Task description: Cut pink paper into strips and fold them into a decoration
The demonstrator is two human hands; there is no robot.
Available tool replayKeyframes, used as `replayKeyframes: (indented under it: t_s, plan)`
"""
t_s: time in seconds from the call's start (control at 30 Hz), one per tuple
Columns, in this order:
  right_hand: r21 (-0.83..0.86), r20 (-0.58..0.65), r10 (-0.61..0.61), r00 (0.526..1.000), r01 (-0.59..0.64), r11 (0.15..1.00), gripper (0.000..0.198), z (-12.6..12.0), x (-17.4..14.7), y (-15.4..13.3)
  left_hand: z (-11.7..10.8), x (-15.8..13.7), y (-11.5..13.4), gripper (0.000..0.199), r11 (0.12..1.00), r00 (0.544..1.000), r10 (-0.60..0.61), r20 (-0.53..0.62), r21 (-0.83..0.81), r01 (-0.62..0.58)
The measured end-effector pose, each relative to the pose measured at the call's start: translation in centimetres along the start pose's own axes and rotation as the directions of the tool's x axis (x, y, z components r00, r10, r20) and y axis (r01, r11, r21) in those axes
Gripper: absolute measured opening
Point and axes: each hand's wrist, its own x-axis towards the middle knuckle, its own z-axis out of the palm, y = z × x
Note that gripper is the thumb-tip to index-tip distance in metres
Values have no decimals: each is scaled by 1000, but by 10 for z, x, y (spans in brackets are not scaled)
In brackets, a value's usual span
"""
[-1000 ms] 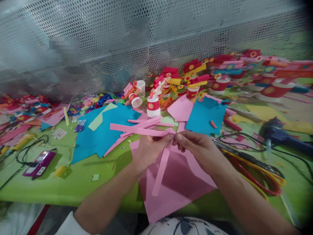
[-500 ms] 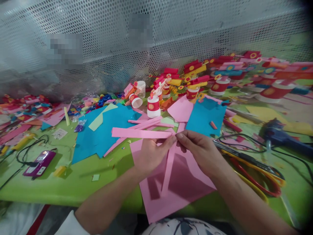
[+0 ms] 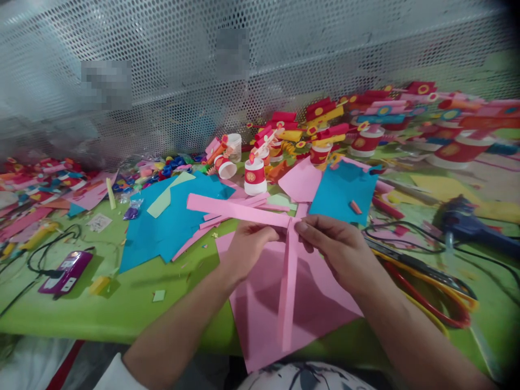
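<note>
Two long pink paper strips point(image 3: 239, 210) meet at a corner in front of me; one reaches out to the left, the other point(image 3: 287, 292) hangs down toward me. My right hand point(image 3: 339, 244) is closed, pinching the corner between thumb and fingers. My left hand point(image 3: 252, 249) is closed at the underside of the left-pointing strip, its thumb near the corner and its fingertips partly hidden behind the paper. Beneath both hands lies a large pink sheet point(image 3: 325, 309), overhanging the table's front edge. More cut pink strips point(image 3: 215, 219) lie just beyond my left hand.
Blue sheets point(image 3: 150, 238) lie left and right. Scissors point(image 3: 430, 298) and a glue gun point(image 3: 479, 230) with its cable are at the right. A purple power box point(image 3: 67, 273) sits left. Decorated paper cups point(image 3: 255, 177) stand along the back, before a perforated metal panel point(image 3: 170, 65).
My left thumb has drawn back from the corner of the strips. The hanging strip has swung right and toward me, and the left-pointing strip's far end has risen.
</note>
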Motion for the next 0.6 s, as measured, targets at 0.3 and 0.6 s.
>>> replayKeyframes:
  t_s: [0.3, 0.6]
  plan:
    - [71, 18, 19, 1000, -20, 997, 34, 0, 0, -4, -6, 6, -8, 26, 972, 986, -122, 110, -188, 142]
    - [70, 57, 32, 998, -36, 997, 37, -4, -1, 1, -5, 7, -13, 27, 971, 991, -112, 69, -204, 124]
